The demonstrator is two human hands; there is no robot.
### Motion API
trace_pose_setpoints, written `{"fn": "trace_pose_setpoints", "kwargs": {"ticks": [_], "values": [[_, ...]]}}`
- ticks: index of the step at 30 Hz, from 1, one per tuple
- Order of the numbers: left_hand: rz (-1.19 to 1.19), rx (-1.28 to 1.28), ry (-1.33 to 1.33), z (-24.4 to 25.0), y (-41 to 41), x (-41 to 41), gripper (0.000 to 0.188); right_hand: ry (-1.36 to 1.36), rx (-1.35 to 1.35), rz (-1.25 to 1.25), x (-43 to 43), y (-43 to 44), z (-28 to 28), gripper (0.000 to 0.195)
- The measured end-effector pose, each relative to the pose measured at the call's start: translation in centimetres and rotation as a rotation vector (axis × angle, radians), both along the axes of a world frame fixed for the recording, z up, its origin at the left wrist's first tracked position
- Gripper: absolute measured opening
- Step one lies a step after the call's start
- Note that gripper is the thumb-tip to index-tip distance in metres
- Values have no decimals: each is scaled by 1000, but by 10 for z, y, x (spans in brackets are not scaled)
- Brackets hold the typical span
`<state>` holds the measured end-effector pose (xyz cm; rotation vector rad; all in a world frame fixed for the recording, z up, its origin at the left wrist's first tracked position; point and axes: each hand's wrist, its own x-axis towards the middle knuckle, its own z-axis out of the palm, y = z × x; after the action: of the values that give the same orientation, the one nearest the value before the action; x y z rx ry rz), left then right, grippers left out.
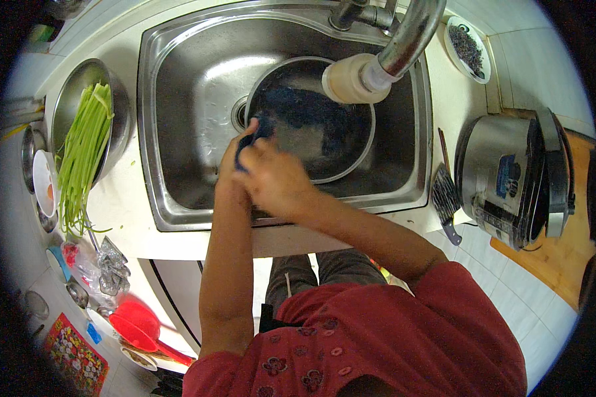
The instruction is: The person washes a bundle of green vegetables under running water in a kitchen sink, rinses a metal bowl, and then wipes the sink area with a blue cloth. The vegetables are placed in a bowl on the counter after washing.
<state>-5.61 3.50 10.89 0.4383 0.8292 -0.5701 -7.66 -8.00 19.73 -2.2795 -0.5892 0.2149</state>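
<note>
Both my hands are together over the near left rim of a round dark basin (323, 119), which stands inside a stainless steel sink (198, 79). My left hand (236, 154) is closed around a dark blue cloth (263, 130), with its thumb pointing up. Blurred by motion, my right hand (277, 178) presses on the same cloth from the right. More dark blue material lies in the basin, which seems to hold water. Part of the cloth is hidden by my fingers.
A faucet spout with a filter head (357, 79) hangs over the basin. Left of the sink, green stalks (87, 154) lie across a steel bowl (72, 106). At the right are a knife (447, 198), a rice cooker (501, 173) and a bowl of dark dried bits (484, 69). A red plastic ladle (136, 325) lies lower left.
</note>
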Motion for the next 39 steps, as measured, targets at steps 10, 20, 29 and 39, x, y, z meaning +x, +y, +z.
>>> {"fn": "trace_pose_setpoints", "kwargs": {"ticks": [10,20,29,39], "values": [[244,678,-293,13,34,-47,32,-37,13,18,27,60,-28,40],[518,521,-63,60,36,-63,29,319,-30,-151,45,32,-83,49],[626,597,-364,68,77,-50,21,1173,266,-20,27,-7,-24,47],[-388,1464,-1071,97,43,-93,39,1593,1113,-412,-4,34,-17,44]]}}
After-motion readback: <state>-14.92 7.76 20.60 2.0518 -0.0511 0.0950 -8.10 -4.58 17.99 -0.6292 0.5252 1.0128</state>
